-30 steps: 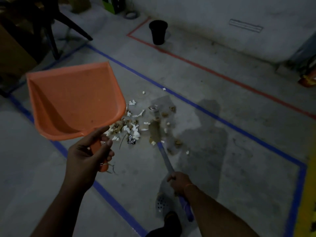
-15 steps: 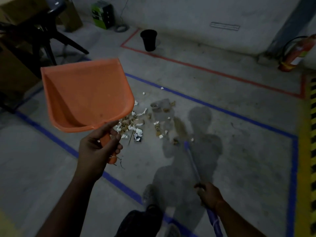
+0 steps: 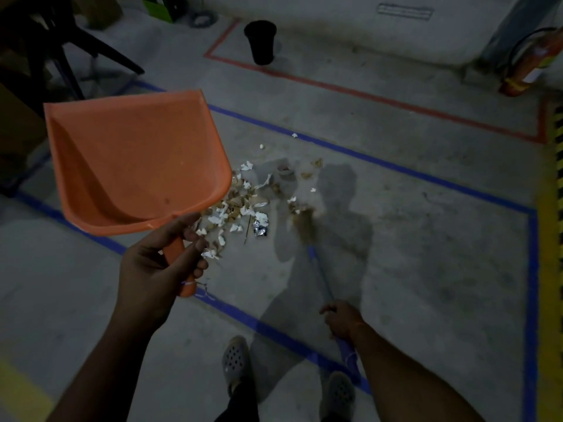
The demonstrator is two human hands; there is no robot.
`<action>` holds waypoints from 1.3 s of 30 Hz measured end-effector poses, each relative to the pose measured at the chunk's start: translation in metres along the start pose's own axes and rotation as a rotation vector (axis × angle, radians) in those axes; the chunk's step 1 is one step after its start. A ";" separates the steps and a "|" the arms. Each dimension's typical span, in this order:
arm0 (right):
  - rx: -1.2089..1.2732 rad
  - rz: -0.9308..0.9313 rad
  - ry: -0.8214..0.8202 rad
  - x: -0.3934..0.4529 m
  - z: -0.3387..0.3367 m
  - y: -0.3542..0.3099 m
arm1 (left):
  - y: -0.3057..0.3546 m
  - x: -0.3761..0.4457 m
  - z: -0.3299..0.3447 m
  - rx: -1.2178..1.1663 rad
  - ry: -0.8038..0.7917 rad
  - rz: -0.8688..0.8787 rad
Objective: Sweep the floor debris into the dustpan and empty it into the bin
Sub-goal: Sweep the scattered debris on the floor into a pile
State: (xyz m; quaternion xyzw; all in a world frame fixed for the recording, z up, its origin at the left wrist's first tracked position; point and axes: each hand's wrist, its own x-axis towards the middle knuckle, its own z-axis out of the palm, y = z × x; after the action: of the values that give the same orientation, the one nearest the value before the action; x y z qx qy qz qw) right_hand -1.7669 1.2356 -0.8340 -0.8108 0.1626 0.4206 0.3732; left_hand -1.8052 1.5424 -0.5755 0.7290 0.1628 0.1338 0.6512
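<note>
Left hand (image 3: 155, 263) curled round the orange handle of the dustpan (image 3: 134, 159), thumb laid along the pan's back edge, fingers wrapped underneath; pan held up in the air, tilted, open mouth facing away, inside bare apart from a few specks

Right hand (image 3: 342, 319) closed round the blue handle of the broom (image 3: 318, 269), low and close to the body; handle sloping forward and left, pale bristles down on the concrete at the right edge of the debris (image 3: 240, 208)

Debris lying on the floor inside the blue tape (image 3: 380, 162) rectangle: white paper scraps, tan crumbs, a crumpled silver wrapper (image 3: 260, 228) and a thin stick, heaped just right of the pan's lower corner, looser bits scattered further off toward the far tape line

Bin (image 3: 260, 41), black and upright, standing well beyond the pile, inside a corner marked by red tape (image 3: 365, 95), near the far wall

Also in view: two feet in grey clogs (image 3: 234, 360) at the bottom, dark chair legs (image 3: 76, 53) at top left, a red fire extinguisher (image 3: 530, 65) leaning at top right, a yellow and black striped strip (image 3: 556, 166) along the right edge

Dim and slightly blurred throughout
</note>
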 end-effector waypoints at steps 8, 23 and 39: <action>0.061 -0.130 0.049 -0.020 0.067 -0.067 | -0.013 0.045 -0.085 -0.025 -0.008 -0.022; 0.014 0.008 0.104 -0.034 0.092 -0.084 | -0.010 0.093 -0.128 -0.132 -0.122 0.017; 0.099 -0.033 0.275 -0.001 -0.015 -0.125 | 0.003 0.166 -0.096 -0.136 -0.151 0.005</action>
State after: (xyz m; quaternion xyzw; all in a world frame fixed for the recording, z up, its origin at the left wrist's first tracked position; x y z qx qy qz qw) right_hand -1.6867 1.3083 -0.7690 -0.8439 0.2193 0.2908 0.3940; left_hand -1.6923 1.6973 -0.5640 0.6916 0.1020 0.0909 0.7093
